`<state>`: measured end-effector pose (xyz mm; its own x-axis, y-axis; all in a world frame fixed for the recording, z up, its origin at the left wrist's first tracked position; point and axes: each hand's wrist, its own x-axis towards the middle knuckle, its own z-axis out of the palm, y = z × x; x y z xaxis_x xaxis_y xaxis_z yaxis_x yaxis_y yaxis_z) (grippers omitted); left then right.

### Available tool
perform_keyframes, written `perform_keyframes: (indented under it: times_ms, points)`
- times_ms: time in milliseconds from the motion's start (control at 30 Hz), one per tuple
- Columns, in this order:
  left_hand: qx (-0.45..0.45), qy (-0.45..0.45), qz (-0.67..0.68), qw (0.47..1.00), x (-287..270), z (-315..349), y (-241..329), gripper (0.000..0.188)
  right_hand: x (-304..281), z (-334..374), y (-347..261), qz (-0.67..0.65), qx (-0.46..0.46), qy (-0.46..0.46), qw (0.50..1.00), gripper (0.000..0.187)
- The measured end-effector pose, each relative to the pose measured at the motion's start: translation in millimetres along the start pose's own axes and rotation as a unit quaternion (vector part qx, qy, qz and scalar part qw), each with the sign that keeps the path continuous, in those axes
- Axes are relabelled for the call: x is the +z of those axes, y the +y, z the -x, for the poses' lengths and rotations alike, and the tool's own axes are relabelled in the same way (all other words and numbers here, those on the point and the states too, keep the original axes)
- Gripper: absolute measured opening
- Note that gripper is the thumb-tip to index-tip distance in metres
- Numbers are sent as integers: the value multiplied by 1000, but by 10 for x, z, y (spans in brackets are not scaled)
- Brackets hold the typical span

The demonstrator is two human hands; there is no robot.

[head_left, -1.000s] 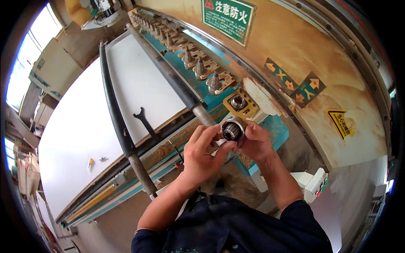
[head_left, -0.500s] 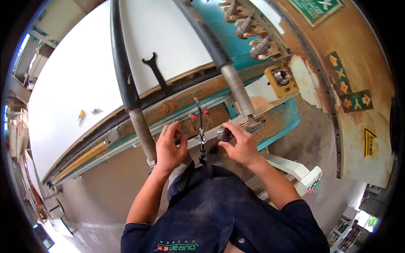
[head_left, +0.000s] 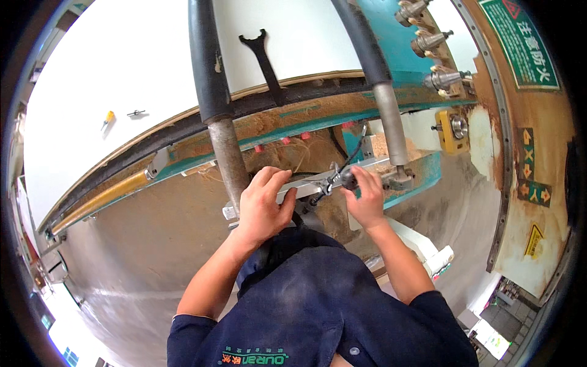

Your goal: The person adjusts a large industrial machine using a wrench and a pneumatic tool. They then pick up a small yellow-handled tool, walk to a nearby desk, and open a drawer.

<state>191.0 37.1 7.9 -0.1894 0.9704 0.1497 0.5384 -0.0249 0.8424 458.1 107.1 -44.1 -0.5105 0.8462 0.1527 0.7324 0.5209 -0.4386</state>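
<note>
My right hand (head_left: 369,199) pinches a small, round, dark metal collet nut (head_left: 349,178) between thumb and fingers, in front of a pale metal bar. To its left, my left hand (head_left: 266,200) is raised with curved fingers. A gap shows between its thumb and forefinger, and I see nothing held there; the other fingers are partly hidden. Between the hands, a dark cable with metal clips (head_left: 331,178) crosses the bar. Beyond them, a black hook spanner (head_left: 264,61) lies on the white sheet (head_left: 140,67) of the machine bed.
Two padded metal posts (head_left: 210,67) (head_left: 364,43) rise on either side. Several tool holders (head_left: 430,43) sit in a rack at the far right, above a yellow holder block (head_left: 452,131). A small cutter bit (head_left: 136,113) and a yellow-capped item (head_left: 108,117) lie on the sheet.
The view has shifted, so the machine sits further right and the posts look closer. My hands have moved slightly right, the right one still pinching the nut, now nearer the clipped cable.
</note>
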Motion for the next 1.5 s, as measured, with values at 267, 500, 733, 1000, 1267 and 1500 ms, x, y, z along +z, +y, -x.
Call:
perform_keyframes:
  times_ms: [267, 500, 733, 1000, 1267, 1500]
  points:
    - [-4, 1, 21, 1000, -53, -63, -41, 27, 56, -40, -64, -9, 18, 6, 1000, 55]
    - [-17, -6, 25, 1000, -46, 1, -32, 27, 41, -24, -43, -4, 5, -3, 1000, 56]
    - [-35, -150, -124, 980, 95, 62, 66, 46, 81, -11, 18, 34, -4, -24, 999, 57]
    - [-14, -279, -265, 923, 874, -121, 8, 70, -669, -138, 129, -567, 291, 116, 762, 40]
    - [-20, -173, -113, 978, 1167, -133, -29, 30, -1119, -268, 202, -787, 203, 129, 568, 60]
    - [-9, -328, 47, 943, -19, -150, 1046, 22, -1607, -503, 211, -825, 94, 132, 541, 63]
